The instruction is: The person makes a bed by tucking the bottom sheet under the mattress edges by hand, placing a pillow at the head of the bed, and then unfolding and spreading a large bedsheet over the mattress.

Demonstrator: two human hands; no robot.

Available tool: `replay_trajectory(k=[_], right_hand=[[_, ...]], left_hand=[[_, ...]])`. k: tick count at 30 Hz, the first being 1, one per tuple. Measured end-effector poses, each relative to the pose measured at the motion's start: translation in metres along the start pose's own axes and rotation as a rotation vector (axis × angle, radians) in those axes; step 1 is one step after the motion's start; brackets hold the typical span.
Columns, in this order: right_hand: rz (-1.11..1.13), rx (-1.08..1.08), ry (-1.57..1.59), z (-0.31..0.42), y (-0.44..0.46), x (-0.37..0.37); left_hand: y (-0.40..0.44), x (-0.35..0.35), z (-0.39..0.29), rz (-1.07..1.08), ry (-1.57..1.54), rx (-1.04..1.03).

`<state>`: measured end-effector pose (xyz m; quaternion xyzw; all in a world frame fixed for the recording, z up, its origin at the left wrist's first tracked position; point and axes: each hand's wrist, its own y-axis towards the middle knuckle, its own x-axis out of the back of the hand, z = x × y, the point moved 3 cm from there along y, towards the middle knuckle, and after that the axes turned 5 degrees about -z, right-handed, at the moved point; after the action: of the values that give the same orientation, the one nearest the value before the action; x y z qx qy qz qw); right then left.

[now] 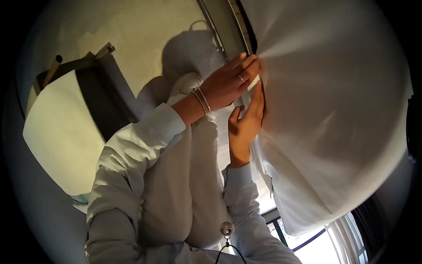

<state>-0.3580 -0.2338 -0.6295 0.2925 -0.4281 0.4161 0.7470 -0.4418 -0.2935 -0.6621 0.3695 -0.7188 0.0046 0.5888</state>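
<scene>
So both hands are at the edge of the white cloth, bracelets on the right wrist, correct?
Wrong wrist: the head view shows the bracelets on the left hand's wrist. The left hand and right hand are both at the white cloth's edge.

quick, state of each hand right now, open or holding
Left hand: fingertips at the white cloth; grip can't be told.
Right hand: open, fingers extended against the white cloth.
</scene>
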Motion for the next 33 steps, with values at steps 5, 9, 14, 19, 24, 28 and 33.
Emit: replay_trajectory(k=[5, 9, 14, 19, 24, 28, 33], right_hand=[[-0.022, -0.009, -0.098, -0.023, -0.010, -0.002], [-0.066, 0.038, -0.119, -0.028, -0.010, -0.007], [-0.072, 0.032, -0.095, -0.034, 0.008, -0.014], [0.039, 0.002, -0.028, -0.041, 0.017, -0.004], [0.184, -0.013, 0.063, -0.044, -0.008, 0.018], [0.090, -0.081, -0.138, -0.059, -0.034, 0.016], [-0.129, -0.190, -0.392, -0.053, -0.010, 0.014]], left_hand=[[0.012, -0.006, -0.012, -0.025, 0.079, 0.014], [0.008, -0.019, -0.031, -0.032, 0.252, -0.001], [0.036, -0.049, -0.022, 0.252, 0.258, -0.139], [0.040, -0.047, -0.025, -0.010, 0.195, 0.001], [0.035, -0.047, -0.024, -0.088, 0.217, 0.019], [0.038, -0.045, -0.026, -0.054, 0.334, -0.014], [0.055, -0.052, -0.047, 0.225, 0.498, 0.035]])
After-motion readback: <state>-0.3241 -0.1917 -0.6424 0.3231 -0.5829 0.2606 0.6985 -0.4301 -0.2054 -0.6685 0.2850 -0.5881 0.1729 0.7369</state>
